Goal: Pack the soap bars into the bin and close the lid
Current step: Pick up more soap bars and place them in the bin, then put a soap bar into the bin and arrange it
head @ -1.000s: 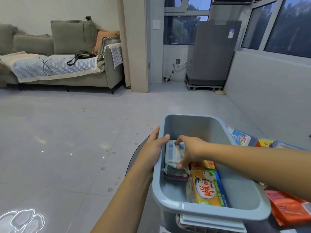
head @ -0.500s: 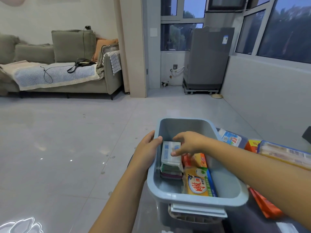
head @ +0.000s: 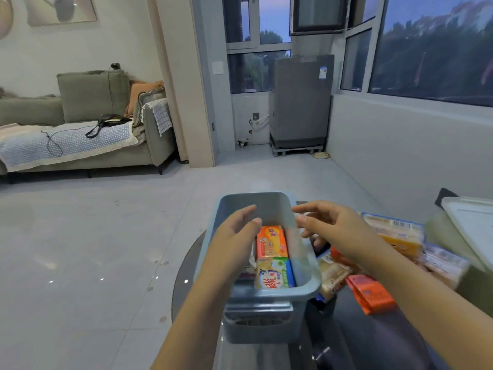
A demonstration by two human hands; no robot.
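Two hands: both are hovering bare over the open bin, and neither is gripping anything.
Left hand [head: 234, 236]: it is hanging over the bin's left wall, fingers loosely extended and slightly apart, palm turned inward, covering whatever is lying in the left part of the bin.
Right hand [head: 329, 231]: it is reaching across the bin's right rim, fingers spread and slightly curled, thumb pointing toward the left hand; whether it is touching the rim is not clear.
Bin: the pale blue rectangular plastic bin [head: 269, 206] is standing on the dark glossy round tabletop [head: 373, 340], near its left edge, with no lid on it.
Inside the bin: an orange wrapped soap bar [head: 271, 241] is lying toward the far end, with a yellow and green wrapped soap bar [head: 274, 275] just in front of it, the two touching end to end.
Beside the bin: more packets are waiting on the tabletop to the right, among them a flat orange-red wrapped packet [head: 369, 293] and a clear-wrapped yellow multipack [head: 394, 233].
Lid: a whitish flat plastic lid [head: 472, 222] is showing at the far right edge, well apart from the bin.
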